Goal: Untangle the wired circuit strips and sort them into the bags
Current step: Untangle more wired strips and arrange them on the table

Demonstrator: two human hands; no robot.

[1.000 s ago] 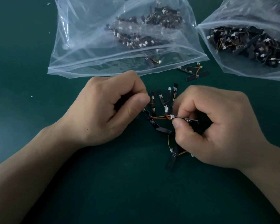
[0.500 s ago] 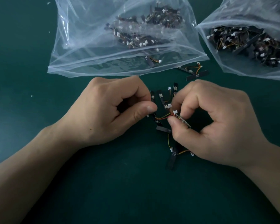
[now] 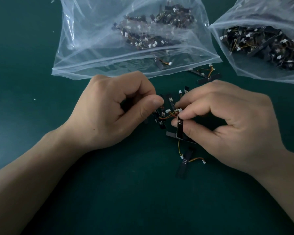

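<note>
Pinching w/ thumb and forefinger, the left hand (image 3: 112, 109) has the left end of the tangle (image 3: 166, 114), a short black strip. Its other fingers are curled under and the heel of the hand is down on the green mat (image 3: 32, 73). Behind it lies the left bag (image 3: 92, 48), clear plastic, mouth toward the person, w/ a heap of strips inside. A single strip (image 3: 159, 62) sits just inside the mouth.

Centre: the tangle is btwn the two hands. It's several strips tied up by crossed orange/yellow wires w/ small white connectors. Can't tell if it's lifted off the mat.

The right hand (image 3: 227, 122) pinches the held strip (image 3: 180, 128) near its wired top end, thumb and forefinger closed on it, w/ the strip hanging roughly upright. Below lies a loose strip (image 3: 184, 164) w/ its wire, apart from the tangle. A stray pair (image 3: 209, 79) lies btwn the bags. Far right is the right bag (image 3: 255, 11), also part-filled.

Handling, my read: the strips weigh next to nothing and are thin, stiff boards. The wires are soft and springy and will snag on the connectors. The solder joints are prob. the weak spot, so grip the board edges close to the wire root, not the wire. Ease loops apart, don't yank.
</note>
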